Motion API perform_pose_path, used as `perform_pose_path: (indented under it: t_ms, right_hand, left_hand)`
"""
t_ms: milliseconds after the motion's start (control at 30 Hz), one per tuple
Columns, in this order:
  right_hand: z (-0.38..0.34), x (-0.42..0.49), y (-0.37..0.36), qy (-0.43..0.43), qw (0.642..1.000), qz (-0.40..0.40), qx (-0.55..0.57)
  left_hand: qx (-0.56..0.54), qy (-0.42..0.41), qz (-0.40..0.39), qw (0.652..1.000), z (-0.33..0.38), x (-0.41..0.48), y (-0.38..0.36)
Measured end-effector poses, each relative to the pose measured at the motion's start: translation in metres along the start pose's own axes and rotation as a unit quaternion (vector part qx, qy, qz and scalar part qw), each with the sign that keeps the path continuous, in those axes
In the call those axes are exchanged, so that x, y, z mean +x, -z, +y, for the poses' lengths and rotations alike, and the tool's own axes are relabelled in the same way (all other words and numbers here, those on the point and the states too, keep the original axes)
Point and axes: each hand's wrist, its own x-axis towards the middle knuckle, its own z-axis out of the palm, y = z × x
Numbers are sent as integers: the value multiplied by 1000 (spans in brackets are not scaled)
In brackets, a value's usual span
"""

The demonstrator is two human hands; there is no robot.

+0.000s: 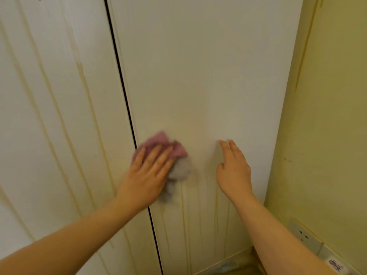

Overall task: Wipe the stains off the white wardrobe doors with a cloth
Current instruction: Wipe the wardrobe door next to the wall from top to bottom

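Note:
Two white wardrobe doors fill the view, the left door (55, 96) and the right door (208, 66), split by a dark gap (121, 80). Yellowish drip stains (184, 221) run down both. My left hand (147, 171) presses a pink and grey cloth (176, 161) flat against the right door, close to the gap, fingers straight. My right hand (234, 167) rests its straight fingertips on the right door, a little to the right of the cloth, holding nothing.
A yellow-green wall (327, 126) meets the wardrobe on the right, with a long drip mark near its top. A white wall socket (303, 235) sits low on that wall. A white item with purple print (335, 265) lies at the bottom right.

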Motion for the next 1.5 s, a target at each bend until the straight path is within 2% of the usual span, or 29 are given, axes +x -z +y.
perform_pose_path:
  t_ms: [67,133,267,333,400,500,567,733,767,933,1000,1067,1133,1200,1300,1367,1500]
  right_hand:
    - [-1,-2,1,4,1000,-5,-4]
    - [-2,-4,1,11,1000,-7,-9]
    - [-2,-3,-2,14,1000,-9,-16]
    - [-2,-4,-4,12,1000,-14,-20]
    - [0,-4,-4,11,1000,-16,-23]
    - [-1,-7,-5,15,999,-28,-29]
    - [-1,-7,-6,19,999,-30,-34]
    - [1,-3,-8,11,999,-24,-36]
    - [1,-2,-9,9,999,-23,-36]
    - [3,-5,-12,12,998,-34,-48]
    - [3,-5,-12,16,998,-35,-50]
    - [3,-3,-13,20,998,-31,-48]
    - [3,-2,-13,17,998,-30,-47]
    - [5,-3,-13,11,998,-31,-47]
    - [6,-7,-13,11,998,-36,-58]
    - [5,-8,-13,17,997,-38,-66]
    - [6,-9,-18,29,996,-38,-72]
  left_hand:
    - [-4,-51,-43,998,14,-28,-2]
    - [-3,-68,-40,997,9,-26,3]
    - [10,14,24,1000,-22,34,12]
    - [6,42,31,999,-20,37,9]
    - [-17,10,7,1000,1,4,0]
    - [-38,-77,-77,993,30,-60,-4]
    - [-32,-95,-76,992,27,-64,-4]
    - [-30,7,-11,999,4,-9,3]
    - [-28,7,-11,1000,8,-13,0]
    - [-44,-93,-80,991,34,-63,-5]
    - [-42,-71,-61,995,24,-47,1]
    - [-34,2,-22,999,6,-17,5]
    - [-19,37,0,999,-5,0,7]
    - [-26,1,-5,1000,3,-16,0]
    - [-40,-85,-91,991,31,-70,-5]
    - [-36,-108,-102,988,34,-78,-4]
    - [-22,12,-8,1000,8,-27,2]
